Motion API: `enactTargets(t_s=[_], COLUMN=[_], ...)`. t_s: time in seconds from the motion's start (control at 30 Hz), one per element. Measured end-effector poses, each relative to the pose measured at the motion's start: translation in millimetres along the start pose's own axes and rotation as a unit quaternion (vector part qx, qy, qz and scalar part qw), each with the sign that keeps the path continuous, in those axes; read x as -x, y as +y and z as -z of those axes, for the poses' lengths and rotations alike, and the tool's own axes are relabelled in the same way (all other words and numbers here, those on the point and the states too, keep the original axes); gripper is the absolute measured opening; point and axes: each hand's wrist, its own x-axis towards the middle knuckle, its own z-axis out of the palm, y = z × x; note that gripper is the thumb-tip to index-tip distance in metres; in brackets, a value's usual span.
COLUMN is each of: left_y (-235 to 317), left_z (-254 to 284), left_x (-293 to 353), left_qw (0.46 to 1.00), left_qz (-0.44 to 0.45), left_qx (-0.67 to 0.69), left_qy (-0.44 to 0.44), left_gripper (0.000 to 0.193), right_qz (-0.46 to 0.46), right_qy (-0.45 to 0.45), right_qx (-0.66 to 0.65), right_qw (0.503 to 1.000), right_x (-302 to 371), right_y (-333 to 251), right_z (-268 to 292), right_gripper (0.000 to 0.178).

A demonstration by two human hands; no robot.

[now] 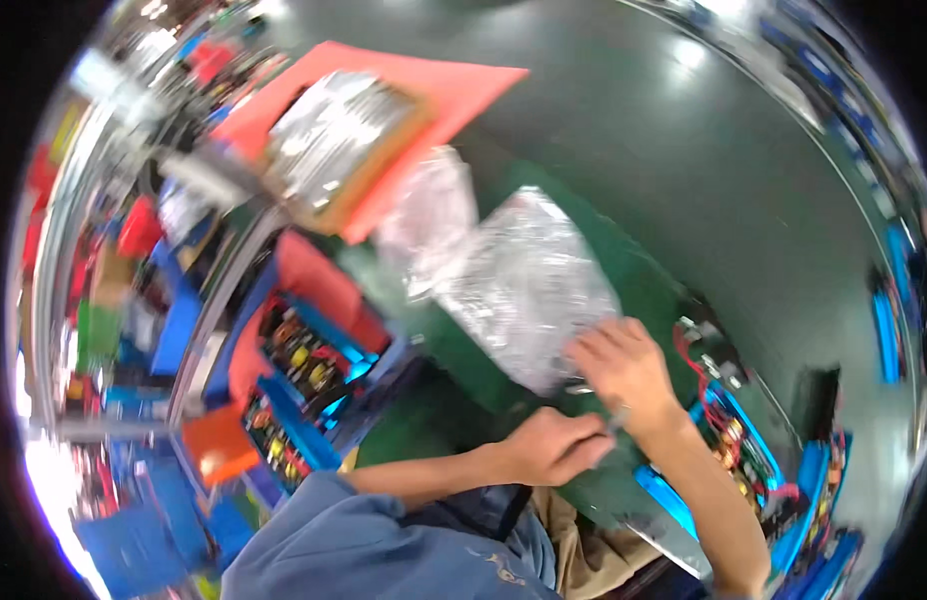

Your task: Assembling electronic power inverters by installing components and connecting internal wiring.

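Plastic bag [529,290] on surface [624,250], centre; tray of parts [339,140] far left; circuit boards [304,370] left; more boards [739,430] near right.

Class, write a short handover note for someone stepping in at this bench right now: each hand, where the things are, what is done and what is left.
Left hand: closed on a small thin tool, hard to identify.
Right hand: flat on the near edge of the clear plastic bag, pinning it to the green mat.
Blue trays of circuit boards sit to the left; another to the right.
Done: bag laid on the mat.
Left: cannot tell from this view.
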Motion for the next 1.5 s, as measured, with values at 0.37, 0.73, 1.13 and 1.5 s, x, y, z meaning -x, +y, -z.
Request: enactTargets(t_s=[0.37, 0.73, 1.13, 1.5], left_y=[-5.4, 45.2, 102.6, 107.5], left_z=[-8.3, -50.2, -147.5, -154.6], left_x=[7.0, -24.6, -48.6, -43.5], left_qw=[0.99, 0.995, 0.968, 0.973], left_qz=[0.078, 0.021, 0.132, 0.119], left_qx=[0.051, 0.087, 0.165, 0.104], left_qy=[0.108, 0.036, -0.137, -0.166], left_gripper=[0.035, 0.017, 0.022, 0.02], right_qz=[-0.197, -0.413, -0.551, -0.541], right_qy=[0.109, 0.287, 0.364, 0.392], right_qx=[-0.066, -0.279, -0.259, -0.251], right_qw=[0.972, 0.818, 0.705, 0.701], right_x=[14.3, 210.8, 288.2, 288.0], right_y=[-8.4, -131.5, -177.1, -179.2], right_z=[-15.7, 87.9, 88.5, 86.5], right_gripper=[0.019, 0.018, 0.019, 0.021])
